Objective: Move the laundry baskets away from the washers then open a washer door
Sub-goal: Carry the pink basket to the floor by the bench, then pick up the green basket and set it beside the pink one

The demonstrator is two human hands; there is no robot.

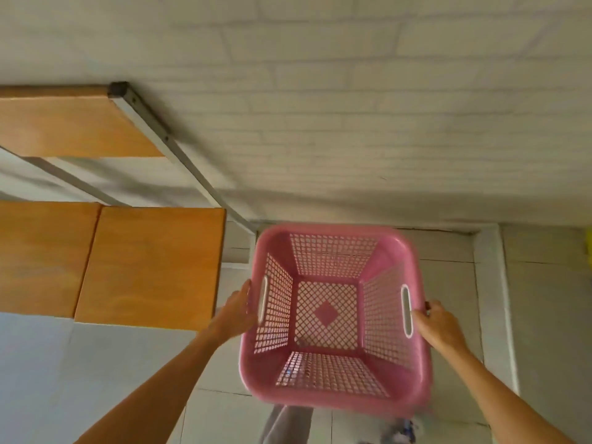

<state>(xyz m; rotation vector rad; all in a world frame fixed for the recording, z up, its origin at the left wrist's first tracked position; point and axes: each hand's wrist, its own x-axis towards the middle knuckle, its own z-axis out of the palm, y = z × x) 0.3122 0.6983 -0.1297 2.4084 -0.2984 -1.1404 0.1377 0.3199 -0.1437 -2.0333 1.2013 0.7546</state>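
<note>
An empty pink plastic laundry basket (333,312) with lattice walls and white-rimmed handle slots hangs above the pale tiled floor, close to a white brick wall. My left hand (235,310) grips its left rim beside the handle slot. My right hand (437,323) holds the right rim by the other slot, thumb over the edge. The basket's edges are slightly blurred. No washer is in view.
A metal-framed shelf unit with wooden boards (150,264) stands to the left, its upper board (67,123) against the wall. The white brick wall (352,123) lies straight ahead. A grey trouser leg (288,424) shows below the basket. Something yellow (588,245) peeks in at the right edge.
</note>
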